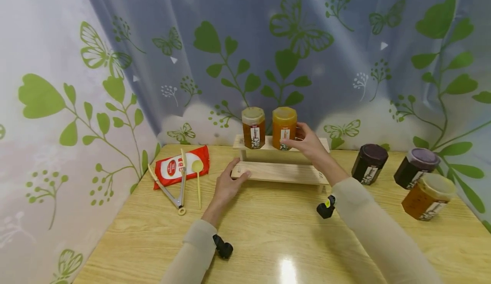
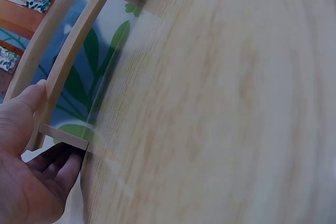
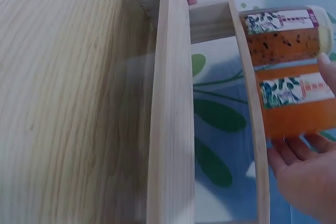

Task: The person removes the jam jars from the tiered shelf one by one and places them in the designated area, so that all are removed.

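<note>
A two-step wooden rack point(image 1: 280, 172) stands against the curtain. My left hand point(image 1: 226, 186) grips its left end; in the left wrist view the thumb lies on the lower step point(image 2: 73, 59) and the fingers curl beneath the end. On the upper step, my right hand point(image 1: 312, 147) holds an orange jar point(image 1: 284, 130) with a yellow lid, thumb across its front and fingers round its right side. Just left of it an amber jar point(image 1: 253, 129) with a pale lid stands upright. Dark specks show inside this amber jar point(image 3: 283, 45) in the right wrist view.
Two dark jars, one point(image 1: 370, 163) nearer the rack and one point(image 1: 416, 168) farther right, stand near another amber jar point(image 1: 428, 196). At the left, tongs point(image 1: 182, 190) and a yellow spoon point(image 1: 198, 177) overlap a red-and-white packet point(image 1: 172, 167). A patterned curtain point(image 1: 245, 62) backs the table.
</note>
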{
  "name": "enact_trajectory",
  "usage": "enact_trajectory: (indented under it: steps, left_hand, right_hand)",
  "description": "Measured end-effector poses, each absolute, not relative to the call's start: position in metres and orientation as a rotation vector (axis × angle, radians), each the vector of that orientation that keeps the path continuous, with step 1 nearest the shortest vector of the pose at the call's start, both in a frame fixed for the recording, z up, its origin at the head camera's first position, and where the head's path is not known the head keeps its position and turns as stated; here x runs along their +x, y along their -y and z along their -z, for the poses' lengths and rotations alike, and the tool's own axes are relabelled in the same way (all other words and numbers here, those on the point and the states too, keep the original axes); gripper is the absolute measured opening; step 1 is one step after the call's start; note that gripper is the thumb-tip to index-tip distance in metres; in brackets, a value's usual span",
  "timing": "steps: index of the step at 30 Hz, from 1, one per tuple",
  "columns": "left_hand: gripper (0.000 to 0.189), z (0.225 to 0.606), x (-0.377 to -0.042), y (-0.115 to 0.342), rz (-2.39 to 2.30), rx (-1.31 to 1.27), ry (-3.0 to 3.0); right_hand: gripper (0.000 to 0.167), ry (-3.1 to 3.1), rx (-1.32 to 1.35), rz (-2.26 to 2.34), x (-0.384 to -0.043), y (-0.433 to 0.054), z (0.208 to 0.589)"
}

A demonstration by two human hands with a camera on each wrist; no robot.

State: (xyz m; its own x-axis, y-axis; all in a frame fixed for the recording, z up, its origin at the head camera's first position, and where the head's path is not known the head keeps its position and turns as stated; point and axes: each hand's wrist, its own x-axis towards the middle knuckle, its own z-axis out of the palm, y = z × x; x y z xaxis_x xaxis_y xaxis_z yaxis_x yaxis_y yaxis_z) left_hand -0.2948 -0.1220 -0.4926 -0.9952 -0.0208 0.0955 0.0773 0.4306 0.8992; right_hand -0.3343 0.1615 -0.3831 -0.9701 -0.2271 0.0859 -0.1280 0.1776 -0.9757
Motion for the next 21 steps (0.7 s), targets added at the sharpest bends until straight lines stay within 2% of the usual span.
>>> enact_trajectory:
  steps: [12, 21]
  left_hand:
    - [0.070, 0.493, -0.295, 0.123, 1.639, -0.046, 2.582]
    - [0.071, 0.493, -0.295, 0.123, 1.651, -0.039, 2.578]
  right_hand:
    - [0.082, -2.457, -0.253, 1.964, -0.350, -0.138, 0.382]
    - [0.086, -2.481, -0.263, 1.911, -0.344, -0.142, 0.385]
